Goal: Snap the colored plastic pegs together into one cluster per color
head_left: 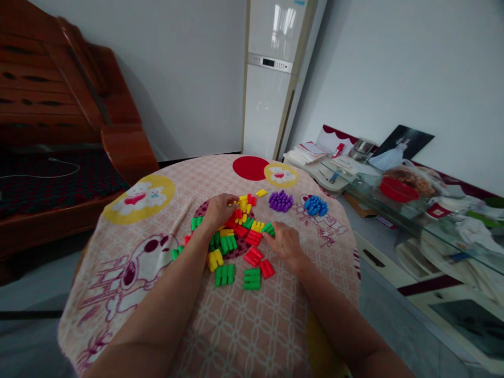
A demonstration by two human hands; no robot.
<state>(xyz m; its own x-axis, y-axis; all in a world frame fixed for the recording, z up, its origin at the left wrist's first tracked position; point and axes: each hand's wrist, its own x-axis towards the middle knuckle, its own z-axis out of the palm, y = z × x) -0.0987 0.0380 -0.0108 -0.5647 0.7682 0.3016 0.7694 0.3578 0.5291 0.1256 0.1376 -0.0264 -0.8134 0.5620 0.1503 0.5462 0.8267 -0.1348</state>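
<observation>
Our work lay on a round, cloth-covered table [244, 325], whose far edge curved in front of the refrigerator [262, 113] and whose right edge came close to the glass shelf [397, 223]. On the left, the table's edge stood apart from the carved wooden bench [128, 144]. Between our forearms, a broad stretch of patterned cloth ran from the nearest green blocks [224, 274] to the bottom of the view, and more cloth showed outside our left forearm.

The mixed pile of red, yellow and green plastic blocks [241, 231] sat near the middle of the table, between our hands. Beyond our right hand were the purple cluster [281, 201] and, farther right, the blue cluster [315, 206], with a gap between them.

Our left hand [221, 211] reached over the pile, back upward and fingers bent to the right; its fingertips were partly hidden, so we could not tell what its grip held. Our right hand [286, 242] pointed left, back upward, its grip pinching a small green block [268, 229] at the pile's right edge.

The refrigerator bore a dark display panel [269, 62] and a blue label [300, 2], both too small to read.
</observation>
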